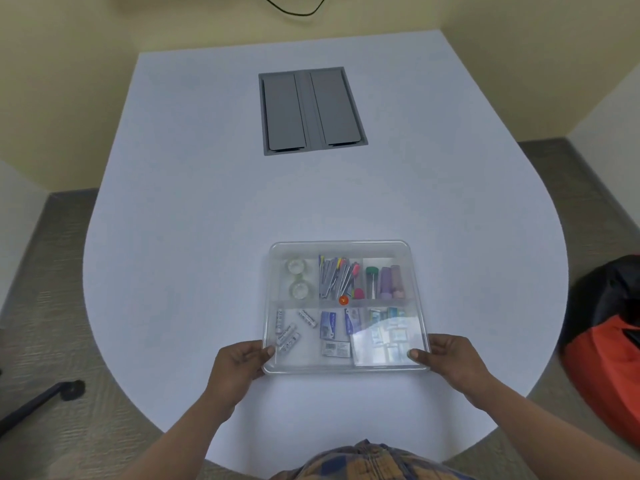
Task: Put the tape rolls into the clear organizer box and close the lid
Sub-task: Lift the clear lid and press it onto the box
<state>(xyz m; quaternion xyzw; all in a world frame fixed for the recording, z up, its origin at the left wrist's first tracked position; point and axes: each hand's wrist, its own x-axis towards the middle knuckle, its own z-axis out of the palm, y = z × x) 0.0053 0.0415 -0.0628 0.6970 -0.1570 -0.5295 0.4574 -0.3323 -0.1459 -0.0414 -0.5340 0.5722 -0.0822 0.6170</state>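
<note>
**Lid on, both hands at the near corners**

Table point(207, 209) carries everything; the box sits just ahead of my fingers, square to me, so both hands reach it evenly.

Clear organizer box point(346, 306): lid point(341, 247) looks down over it, judging by the glare patch next to my right fingers and the single rounded rim. Can't tell if it's fully snapped.

Left hand point(239, 365) curls round the near-left corner, thumb on top of the lid, other fingers out of sight under the edge. Right hand point(450, 358) mirrors it at the near-right corner, thumb point(415, 354) on top. Both are closed on the box and lid edge, nothing else in them. Two-corner grip makes sense: even press, no skew.

Tape rolls point(297, 278): two clear ones, one behind the other, in the compartment farthest from my left fingers. Already stowed.

Other cells: pens in the far middle, batteries point(289, 329) right by my left thumb.

My read: task near done, only seating the near edge is left.
</note>
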